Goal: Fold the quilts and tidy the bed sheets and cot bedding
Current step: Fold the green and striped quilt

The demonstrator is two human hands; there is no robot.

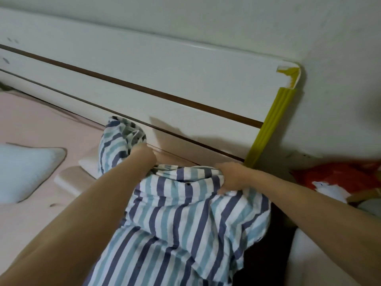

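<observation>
Both hands, left hand [144, 155] and right hand [231, 177], grip the striped sheet [177, 219] apart. A white pillow [26, 172] lies at nine o'clock.

Crinkled striped cloth quilt [175, 219], glossy white headboard [144, 83], ribbed yellow plastic strip [268, 124]

Both bare forearms reach forward toward 12 o'clock. The left hand [144, 156] is curled into a fist, fingers closed on the striped quilt [175, 219]. At 3 o'clock from it, the right hand [231, 176] grips the same cloth, fingers curled under, knuckles up.
</observation>
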